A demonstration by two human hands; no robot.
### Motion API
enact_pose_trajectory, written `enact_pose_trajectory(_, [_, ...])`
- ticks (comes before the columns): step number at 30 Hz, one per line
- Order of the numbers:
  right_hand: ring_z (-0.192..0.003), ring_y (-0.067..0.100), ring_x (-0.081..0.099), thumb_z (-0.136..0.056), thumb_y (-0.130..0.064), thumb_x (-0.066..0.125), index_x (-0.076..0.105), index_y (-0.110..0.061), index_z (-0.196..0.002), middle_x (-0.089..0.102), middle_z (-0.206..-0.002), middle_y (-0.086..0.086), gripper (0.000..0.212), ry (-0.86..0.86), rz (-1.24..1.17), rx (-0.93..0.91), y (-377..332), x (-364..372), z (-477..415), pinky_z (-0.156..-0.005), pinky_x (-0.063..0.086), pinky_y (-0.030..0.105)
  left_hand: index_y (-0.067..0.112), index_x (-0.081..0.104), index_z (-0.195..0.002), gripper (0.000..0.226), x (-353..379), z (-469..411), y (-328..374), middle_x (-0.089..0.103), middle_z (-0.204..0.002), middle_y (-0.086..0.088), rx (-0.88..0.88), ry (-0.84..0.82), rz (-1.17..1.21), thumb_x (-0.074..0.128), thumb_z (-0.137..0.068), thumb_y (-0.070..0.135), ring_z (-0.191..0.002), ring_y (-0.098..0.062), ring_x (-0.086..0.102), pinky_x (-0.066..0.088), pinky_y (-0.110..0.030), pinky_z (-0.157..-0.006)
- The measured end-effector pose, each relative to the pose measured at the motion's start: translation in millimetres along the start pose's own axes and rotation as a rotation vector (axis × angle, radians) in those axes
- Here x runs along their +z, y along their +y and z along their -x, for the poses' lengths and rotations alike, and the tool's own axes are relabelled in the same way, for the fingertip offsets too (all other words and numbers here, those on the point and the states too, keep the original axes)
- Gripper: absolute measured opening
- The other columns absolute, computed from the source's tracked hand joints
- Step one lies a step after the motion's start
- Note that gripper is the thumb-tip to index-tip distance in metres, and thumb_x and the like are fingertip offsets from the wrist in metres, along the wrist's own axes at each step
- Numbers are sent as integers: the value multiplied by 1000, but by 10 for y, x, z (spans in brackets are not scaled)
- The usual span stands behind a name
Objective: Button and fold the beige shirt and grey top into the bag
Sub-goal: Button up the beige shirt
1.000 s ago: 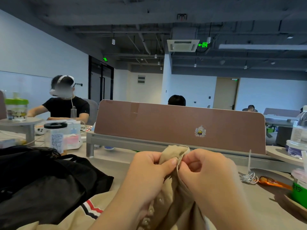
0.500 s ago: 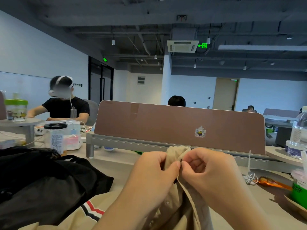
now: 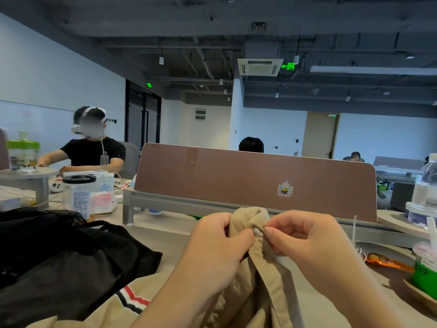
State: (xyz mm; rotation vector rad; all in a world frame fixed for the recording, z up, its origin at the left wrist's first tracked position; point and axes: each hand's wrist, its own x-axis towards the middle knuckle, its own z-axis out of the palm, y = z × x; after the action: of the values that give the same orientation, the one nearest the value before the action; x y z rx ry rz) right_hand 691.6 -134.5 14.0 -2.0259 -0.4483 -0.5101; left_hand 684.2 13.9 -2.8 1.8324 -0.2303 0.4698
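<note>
Centrally, beige shirt (image 3: pixel 257 294), pinched between fingers (image 3: pixel 246 234)

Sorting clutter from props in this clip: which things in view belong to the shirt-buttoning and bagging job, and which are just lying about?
Job: beige shirt, its button, black bag, left hand, right hand (both hands pinch the shirt). Grey top: cannot be made out.

Lying about: black-lidded jar, green-lidded container, water bottle, brown divider, orange wrapper.
</note>
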Motion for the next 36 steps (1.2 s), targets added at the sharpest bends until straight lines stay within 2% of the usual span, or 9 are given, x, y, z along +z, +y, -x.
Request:
enact_pose_trajectory(6, [-63, 20, 67, -79, -16, 70, 74, -21, -70, 72, -65, 4, 11, 16, -72, 17, -74, 26, 24, -65, 58, 38, 23, 69, -89, 7, 2, 31, 47, 74, -82, 2, 49, 45, 45, 63, -86, 20, -80, -16, 70, 58, -39, -76])
enact_pose_trajectory(11, [-47, 8, 58, -80, -7, 67, 73, -8, -71, 68, -56, 6, 11, -61, -278, 166, -131, -69, 20, -49, 54, 19, 46, 42, -92, 39, 1, 71, 92, 72, -77, -11, 66, 10, 179, 67, -84, 18, -78, -37, 67, 58, -50, -69])
enact_pose_trajectory(19, [-55, 14, 50, -85, -12, 63, 73, -5, -77, 59, -60, 9, 15, -88, -380, 300, -67, 4, -1, -46, 46, 19, 41, 45, -88, 32, 6, 76, 99, 67, -76, -10, 181, 9, 192, 66, -85, 17, -66, -25, 60, 55, -47, -66])
enact_pose_trajectory(23, [-58, 13, 54, -76, -41, 62, 73, -4, -80, 61, -63, 3, 38, -165, -505, 345, -82, -11, -2, -50, 49, 22, 38, 47, -86, 25, -41, 53, 95, 69, -79, -13, 162, 6, 197, 67, -81, 24, -70, -35, 64, 54, -53, -70])
enact_pose_trajectory(25, [-62, 14, 55, -72, -39, 64, 73, -7, -80, 63, -64, 4, 33, -184, -443, 335, -112, -8, 16, -53, 50, 23, 35, 48, -91, 26, -82, 46, 89, 71, -80, -14, 128, -13, 194, 69, -81, 25, -76, -38, 66, 56, -54, -71])
enact_pose_trajectory(28, [-60, 11, 58, -85, -25, 64, 70, -14, -79, 68, -68, 6, 13, -87, -283, 322, -131, 26, 38, -54, 53, 20, 27, 50, -105, 27, -145, 32, 84, 74, -77, -6, 12, -87, 231, 67, -85, 18, -67, -21, 70, 55, -36, -64])
enact_pose_trajectory(31, [-66, 13, 60, -82, -43, 61, 60, -23, -82, 65, -70, -2, 20, 49, -5, 201, -217, 8, 133, -69, 56, 36, 25, 56, -111, 21, -214, 46, 140, 73, -73, -1, -162, -213, 339, 58, -92, 17, -66, -12, 67, 51, -24, -59])
enact_pose_trajectory(33, [-67, 8, 55, -69, -57, 64, 50, -31, -86, 60, -73, -7, 34, -70, 146, 146, -370, -2, 253, -62, 48, 27, 26, 60, -112, 22, -275, 45, 185, 74, -81, -3, -194, -274, 337, 53, -95, 15, -71, -12, 67, 52, -26, -63])
enact_pose_trajectory(36, [-67, 4, 51, -74, -40, 72, 43, -33, -87, 55, -74, -10, 33, -225, 353, 127, -414, -2, 320, -60, 43, 18, 28, 58, -118, 32, -397, 9, 297, 72, -107, -11, -209, -417, 253, 51, -95, 7, -87, -18, 64, 51, -29, -72])
